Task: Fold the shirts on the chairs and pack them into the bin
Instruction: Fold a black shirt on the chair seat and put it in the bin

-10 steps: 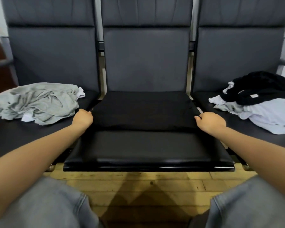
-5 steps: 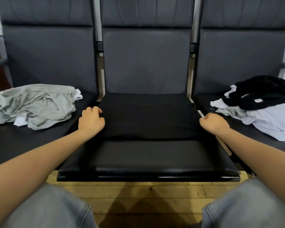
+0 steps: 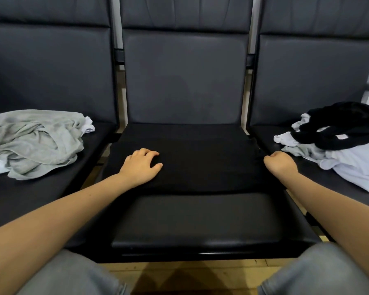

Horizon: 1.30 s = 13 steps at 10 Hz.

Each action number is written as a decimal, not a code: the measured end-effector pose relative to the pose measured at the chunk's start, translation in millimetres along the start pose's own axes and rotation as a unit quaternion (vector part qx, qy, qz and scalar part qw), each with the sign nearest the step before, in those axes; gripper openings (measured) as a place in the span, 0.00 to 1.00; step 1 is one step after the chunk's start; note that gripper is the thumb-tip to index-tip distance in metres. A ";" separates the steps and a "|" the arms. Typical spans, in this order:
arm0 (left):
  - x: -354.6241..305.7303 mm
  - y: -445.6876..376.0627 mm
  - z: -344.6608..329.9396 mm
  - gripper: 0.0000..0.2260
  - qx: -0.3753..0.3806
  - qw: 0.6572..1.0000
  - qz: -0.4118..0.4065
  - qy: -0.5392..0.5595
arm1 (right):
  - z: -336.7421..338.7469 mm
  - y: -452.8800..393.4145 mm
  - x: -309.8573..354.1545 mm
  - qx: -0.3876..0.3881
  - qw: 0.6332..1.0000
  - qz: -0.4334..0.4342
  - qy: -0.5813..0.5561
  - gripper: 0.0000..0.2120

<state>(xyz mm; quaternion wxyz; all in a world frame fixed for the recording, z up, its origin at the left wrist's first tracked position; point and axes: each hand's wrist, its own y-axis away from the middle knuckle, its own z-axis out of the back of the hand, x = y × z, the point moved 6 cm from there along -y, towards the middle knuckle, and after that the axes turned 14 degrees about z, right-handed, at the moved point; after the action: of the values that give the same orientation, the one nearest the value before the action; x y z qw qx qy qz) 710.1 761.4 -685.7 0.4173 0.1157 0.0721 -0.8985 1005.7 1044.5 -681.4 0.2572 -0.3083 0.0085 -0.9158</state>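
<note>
A black shirt (image 3: 200, 162) lies flat across the back half of the middle chair seat (image 3: 192, 220). My left hand (image 3: 141, 167) rests palm down on the shirt's left part, fingers spread. My right hand (image 3: 280, 163) grips the shirt's right edge with curled fingers. A crumpled grey shirt (image 3: 32, 141) lies on the left seat. On the right seat sits a heap of a black garment (image 3: 345, 126) over white and grey shirts (image 3: 358, 167). No bin is in view.
Three dark padded chairs stand in a row with tall backrests (image 3: 183, 77). Wooden floor (image 3: 190, 277) shows below the seat front. My knees in grey trousers (image 3: 73, 273) fill the bottom corners.
My left hand let go of the shirt's left edge and slid right onto the cloth, now lying flat. My right hand stays at the right edge. The camera moved closer.
</note>
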 end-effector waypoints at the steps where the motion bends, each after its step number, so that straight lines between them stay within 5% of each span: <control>1: -1.4 -1.5 -0.8 0.23 -0.003 1.000 0.000 0.000 | -2.9 -2.2 -0.9 0.006 1.000 -0.008 -0.025 0.17; 2: -1.1 -1.4 -0.7 0.23 -0.007 1.000 0.000 0.004 | -5.1 -6.0 2.8 0.016 1.000 -0.011 -0.006 0.29; 4: -1.4 1.1 -0.6 0.22 -0.001 1.000 0.001 0.007 | -7.6 -12.3 14.3 0.021 0.999 0.025 -0.017 0.13; 6: -1.1 5.9 1.6 0.21 0.002 1.000 -0.006 0.010 | -5.9 -12.0 10.6 -0.027 0.991 -0.040 -0.127 0.06; 7: -1.4 6.2 2.2 0.21 -0.001 1.000 -0.005 0.011 | -0.1 -4.6 6.5 -0.057 0.983 -0.089 -0.150 0.14; 9: -1.9 5.3 2.6 0.22 -0.002 1.000 -0.005 0.012 | -3.7 6.9 27.4 0.063 0.997 0.001 0.035 0.26; 10: -2.1 5.4 2.1 0.22 -0.001 1.000 -0.005 0.011 | -2.8 8.4 32.7 0.084 0.995 -0.001 0.060 0.26; 11: -3.7 5.9 1.3 0.22 0.000 1.000 -0.006 0.015 | -6.3 7.9 36.1 0.088 0.995 -0.004 0.052 0.36; 13: -4.3 5.1 2.5 0.21 0.002 1.000 -0.007 0.015 | -8.9 10.2 47.8 0.092 0.996 -0.012 0.007 0.18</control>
<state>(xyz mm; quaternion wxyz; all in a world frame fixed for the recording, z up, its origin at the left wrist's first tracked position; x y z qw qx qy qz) 716.4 760.7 -682.3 0.4099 0.1300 0.0772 -0.8995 973.0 1011.7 -663.5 0.2734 -0.2774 -0.0778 -0.9177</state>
